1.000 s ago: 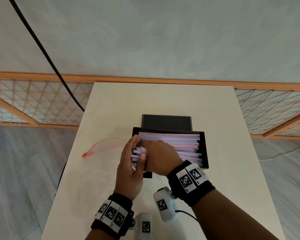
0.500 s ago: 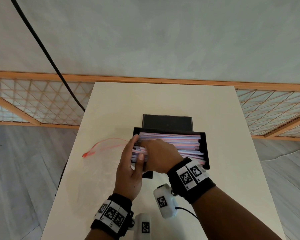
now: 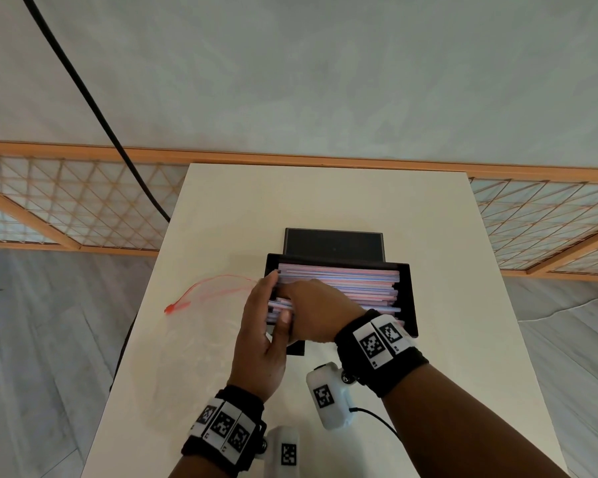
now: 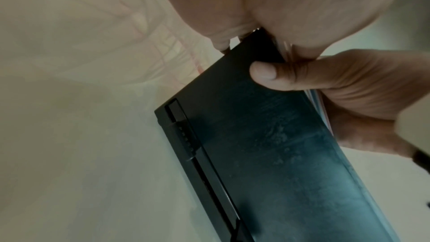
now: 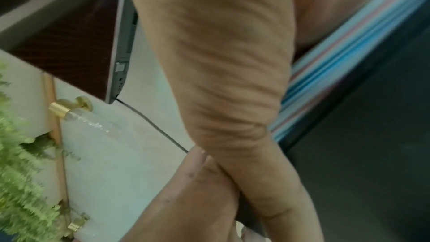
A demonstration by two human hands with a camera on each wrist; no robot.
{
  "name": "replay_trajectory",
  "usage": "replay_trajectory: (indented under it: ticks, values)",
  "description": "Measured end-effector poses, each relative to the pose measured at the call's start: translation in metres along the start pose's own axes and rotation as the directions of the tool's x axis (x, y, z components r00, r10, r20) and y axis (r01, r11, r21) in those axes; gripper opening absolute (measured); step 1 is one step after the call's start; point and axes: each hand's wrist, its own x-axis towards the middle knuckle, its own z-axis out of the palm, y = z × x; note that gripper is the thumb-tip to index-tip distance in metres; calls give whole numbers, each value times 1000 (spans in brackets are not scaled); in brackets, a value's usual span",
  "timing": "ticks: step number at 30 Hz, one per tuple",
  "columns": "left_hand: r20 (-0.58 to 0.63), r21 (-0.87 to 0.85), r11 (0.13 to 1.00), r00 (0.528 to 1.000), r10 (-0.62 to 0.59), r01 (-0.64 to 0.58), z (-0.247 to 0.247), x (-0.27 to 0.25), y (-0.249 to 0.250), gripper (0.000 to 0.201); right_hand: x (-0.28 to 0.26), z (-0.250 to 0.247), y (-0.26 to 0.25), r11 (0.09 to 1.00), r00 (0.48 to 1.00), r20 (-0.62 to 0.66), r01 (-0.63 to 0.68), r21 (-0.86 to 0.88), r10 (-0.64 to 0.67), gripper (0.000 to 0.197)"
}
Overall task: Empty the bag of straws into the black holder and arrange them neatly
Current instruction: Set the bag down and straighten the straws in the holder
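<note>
Your right hand lay curled over the left ends of the straws in the holder, your flat, straight-fingered left hand pressed their tips, the emptied bag lying left on the table.

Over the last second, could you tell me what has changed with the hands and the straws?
Hardly anything. The left hand stays flat against the left ends of the straws, and the right hand still lies on them inside the black holder. The empty bag has not moved.
</note>
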Motion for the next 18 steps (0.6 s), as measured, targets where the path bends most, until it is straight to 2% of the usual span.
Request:
replay_trajectory:
  ticks: [7,12,18]
  values:
    - [8,3,1000,1000,-6,6,0,1,-1,56,0,-1,1,997,1000,1,-21,-80,21,57]
    - [5,32,999,1000,4,-4,1,0,-2,56,-3,5,-1,994,1000,-14,-13,-105,11,45]
    - [3,68,998,1000,8,-8,3,0,-8,58,-3,15,-3,979,986,-166,-8,-204,-27,45]
